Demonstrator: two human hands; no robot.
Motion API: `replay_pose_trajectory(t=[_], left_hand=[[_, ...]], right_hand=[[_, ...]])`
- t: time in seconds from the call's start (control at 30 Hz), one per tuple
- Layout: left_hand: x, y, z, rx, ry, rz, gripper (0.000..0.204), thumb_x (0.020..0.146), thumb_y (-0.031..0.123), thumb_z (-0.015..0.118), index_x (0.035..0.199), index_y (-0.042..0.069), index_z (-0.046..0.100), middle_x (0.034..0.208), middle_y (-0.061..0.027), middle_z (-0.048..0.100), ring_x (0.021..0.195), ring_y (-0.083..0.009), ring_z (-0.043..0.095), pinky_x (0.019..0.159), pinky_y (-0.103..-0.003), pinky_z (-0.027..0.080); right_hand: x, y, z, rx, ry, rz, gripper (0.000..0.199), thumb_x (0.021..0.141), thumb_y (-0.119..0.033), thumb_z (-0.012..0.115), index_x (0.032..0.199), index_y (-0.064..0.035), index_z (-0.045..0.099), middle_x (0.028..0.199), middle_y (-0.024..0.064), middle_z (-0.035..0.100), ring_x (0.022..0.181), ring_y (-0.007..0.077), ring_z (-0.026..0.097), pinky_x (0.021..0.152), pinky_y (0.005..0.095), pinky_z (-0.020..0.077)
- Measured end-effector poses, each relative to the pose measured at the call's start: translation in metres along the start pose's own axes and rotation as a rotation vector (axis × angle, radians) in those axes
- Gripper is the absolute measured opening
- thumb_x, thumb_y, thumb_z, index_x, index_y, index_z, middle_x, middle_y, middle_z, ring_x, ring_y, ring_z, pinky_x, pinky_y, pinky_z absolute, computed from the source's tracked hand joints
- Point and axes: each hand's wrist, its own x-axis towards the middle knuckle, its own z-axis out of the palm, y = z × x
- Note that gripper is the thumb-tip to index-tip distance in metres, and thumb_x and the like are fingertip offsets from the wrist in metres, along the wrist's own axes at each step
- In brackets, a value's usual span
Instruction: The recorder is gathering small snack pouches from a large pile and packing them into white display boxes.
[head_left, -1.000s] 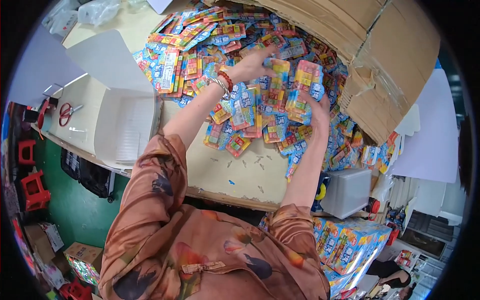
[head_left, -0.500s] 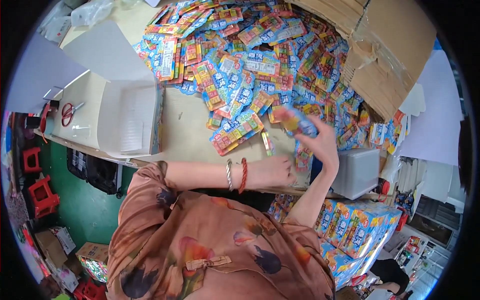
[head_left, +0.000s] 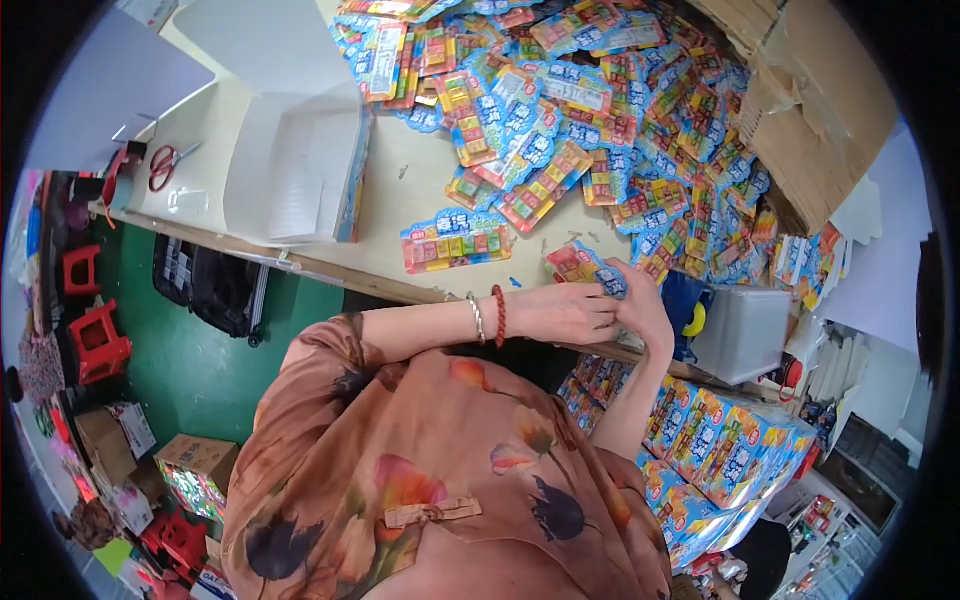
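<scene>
Green floor (head_left: pixel 305 300), smooth and slightly glossy, shows beyond a pale desk (head_left: pixel 390 200) whose front edge runs close to the person's body, so the work apparently sits within short reach. At its far right a brown corrugated carton (head_left: pixel 850 110), creased and torn at the lip, leans beside a loose heap of blister packs (head_left: pixel 540 135), probably because they were tipped out of it. Printed blue boxes (head_left: pixel 700 450) with glossy sides stand stacked below the desk's right end, seemingly to spare the top. On the left, a white-lined box (head_left: pixel 300 180) stands with its lid folded back, which leaves its smooth rectangular inside accessible. Beside the heap's near right side is a translucent plastic bin (head_left: pixel 740 335), rigid and round-cornered. Near the front edge, the right hand (head_left: pixel 645 305) pinches the right end of a held blister pack (head_left: pixel 580 262), tilted just above the desk, perhaps so its face can be seen. The left hand (head_left: pixel 565 315) lies curled just below it, fingers meeting the right's; whether it grips the pack too, I cannot tell. One lone blister pack (head_left: pixel 455 245), scallop-topped and set with small coloured blocks under clear plastic, lies flat apart from the heap. Red-handled scissors (head_left: pixel 163 168) rest at the far left, and a tiny blue scrap (head_left: pixel 516 281) lies near the left wrist.
</scene>
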Motion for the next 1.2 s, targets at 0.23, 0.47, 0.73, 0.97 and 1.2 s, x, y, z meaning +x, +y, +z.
replay_pose_trajectory(t=[0.23, 0.47, 0.73, 0.97, 1.2], left_hand=[[-0.025, 0.002, 0.002, 0.519, 0.051, 0.010, 0.047, 0.081, 0.025, 0.057, 0.126, 0.015, 0.045, 0.120, -0.0052, 0.049, 0.120, -0.0232, 0.045, 0.105, -0.042, 0.029], [-0.028, 0.012, -0.004, 0.207, -0.086, -0.814, 0.098, 0.071, 0.020, 0.073, 0.150, 0.012, 0.015, 0.135, -0.0209, 0.038, 0.113, -0.0367, 0.048, 0.097, -0.052, 0.035], [-0.045, 0.021, -0.033, -0.055, -0.155, -0.760, 0.091, 0.064, 0.002, 0.067, 0.144, 0.002, 0.024, 0.103, -0.0120, 0.052, 0.092, -0.0279, 0.053, 0.079, -0.036, 0.045], [-0.046, 0.034, -0.021, 0.039, -0.255, -0.713, 0.057, 0.070, 0.004, 0.060, 0.125, 0.002, 0.046, 0.110, -0.0117, 0.053, 0.102, -0.0277, 0.053, 0.085, -0.037, 0.045], [-0.066, 0.036, -0.027, -0.105, -0.036, -0.629, 0.049, 0.069, 0.007, 0.063, 0.117, 0.004, 0.053, 0.111, -0.0133, 0.055, 0.104, -0.0319, 0.054, 0.091, -0.042, 0.046]], right_hand=[[0.021, -0.010, -0.003, 0.230, -0.267, -0.134, 0.052, 0.073, -0.003, 0.063, 0.123, -0.0064, 0.050, 0.102, 0.0166, 0.063, 0.084, 0.0316, 0.061, 0.071, 0.0355, 0.0476], [0.027, -0.009, 0.019, 0.157, -0.266, -0.357, 0.047, 0.084, -0.012, 0.059, 0.125, 0.0020, 0.044, 0.115, 0.0217, 0.053, 0.112, 0.0389, 0.049, 0.095, 0.0412, 0.0400], [0.032, -0.008, 0.000, 0.842, -0.601, -0.172, 0.039, 0.088, -0.012, 0.062, 0.123, 0.0001, 0.051, 0.118, 0.0053, 0.058, 0.112, 0.0144, 0.052, 0.097, 0.0303, 0.0398], [0.117, -0.111, 0.063, -0.194, 0.037, -0.890, 0.060, 0.061, -0.020, 0.082, 0.112, -0.0028, 0.056, 0.107, 0.0133, 0.058, 0.105, 0.0307, 0.052, 0.089, 0.0380, 0.0429], [0.112, -0.144, 0.085, -0.417, -0.217, -0.697, 0.048, 0.060, -0.020, 0.082, 0.097, -0.0050, 0.054, 0.103, 0.0145, 0.055, 0.104, 0.0338, 0.051, 0.084, 0.0418, 0.0438]])
